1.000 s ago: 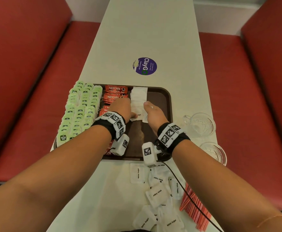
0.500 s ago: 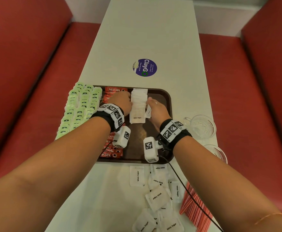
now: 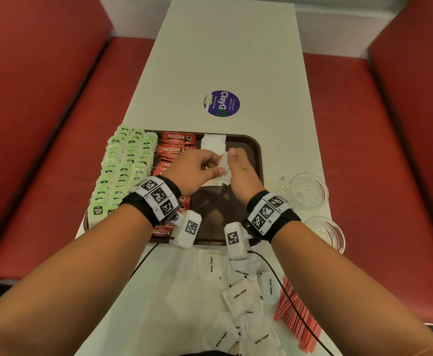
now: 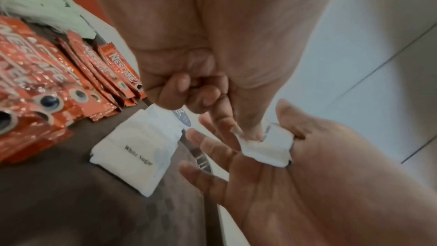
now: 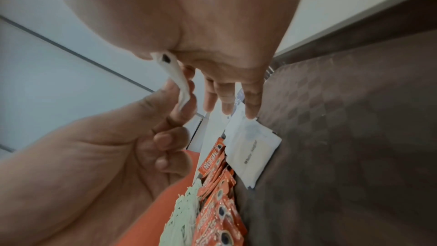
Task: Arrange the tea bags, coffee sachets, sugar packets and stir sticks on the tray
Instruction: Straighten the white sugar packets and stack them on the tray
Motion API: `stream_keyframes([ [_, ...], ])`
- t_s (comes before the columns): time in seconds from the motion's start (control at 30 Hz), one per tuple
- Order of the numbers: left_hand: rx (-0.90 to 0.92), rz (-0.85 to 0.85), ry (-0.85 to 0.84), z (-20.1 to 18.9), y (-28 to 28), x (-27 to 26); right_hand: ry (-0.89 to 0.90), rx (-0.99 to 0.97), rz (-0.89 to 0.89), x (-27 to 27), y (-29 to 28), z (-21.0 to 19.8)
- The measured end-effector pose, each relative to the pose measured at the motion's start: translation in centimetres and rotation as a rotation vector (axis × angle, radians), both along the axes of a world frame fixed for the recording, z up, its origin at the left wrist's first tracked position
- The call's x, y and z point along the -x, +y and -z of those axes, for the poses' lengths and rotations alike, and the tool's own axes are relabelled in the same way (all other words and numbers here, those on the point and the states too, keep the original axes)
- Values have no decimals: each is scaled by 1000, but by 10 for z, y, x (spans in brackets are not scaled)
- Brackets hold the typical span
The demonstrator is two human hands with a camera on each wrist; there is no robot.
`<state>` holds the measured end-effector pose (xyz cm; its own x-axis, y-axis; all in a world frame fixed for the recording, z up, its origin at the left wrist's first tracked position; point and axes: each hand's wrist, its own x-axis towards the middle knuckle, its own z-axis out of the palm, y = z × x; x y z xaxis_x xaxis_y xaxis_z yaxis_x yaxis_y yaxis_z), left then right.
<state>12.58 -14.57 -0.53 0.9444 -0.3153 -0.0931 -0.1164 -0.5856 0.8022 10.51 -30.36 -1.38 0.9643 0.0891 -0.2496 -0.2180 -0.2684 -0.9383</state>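
A brown tray (image 3: 257,150) holds green tea bags (image 3: 123,165) on the left, red coffee sachets (image 3: 175,147) in the middle and a row of white sugar packets (image 3: 213,143) beside them. Above that row, both hands hold one white sugar packet (image 3: 224,167). My left hand (image 3: 210,163) pinches its edge between thumb and forefinger (image 4: 250,134). My right hand (image 3: 236,160) clamps the other edge under its thumb (image 4: 289,117), with the fingers straight. The same packet (image 5: 176,74) appears edge-on in the right wrist view. Red stir sticks (image 3: 295,317) lie on the table near me.
Several loose sugar packets (image 3: 241,296) are scattered on the white table in front of the tray. Two glass cups (image 3: 306,188) (image 3: 326,232) stand right of the tray. A purple sticker (image 3: 222,103) lies beyond it. Red bench seats flank the table.
Both hands have left the sugar row and risen slightly. The left hand has come across and now pinches the packet held in the right hand.
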Motion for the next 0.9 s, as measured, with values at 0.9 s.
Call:
stream_keyframes([
  [0.9,-636,162,-110,36,5,-11,-65,741,-436,-90,16,30],
])
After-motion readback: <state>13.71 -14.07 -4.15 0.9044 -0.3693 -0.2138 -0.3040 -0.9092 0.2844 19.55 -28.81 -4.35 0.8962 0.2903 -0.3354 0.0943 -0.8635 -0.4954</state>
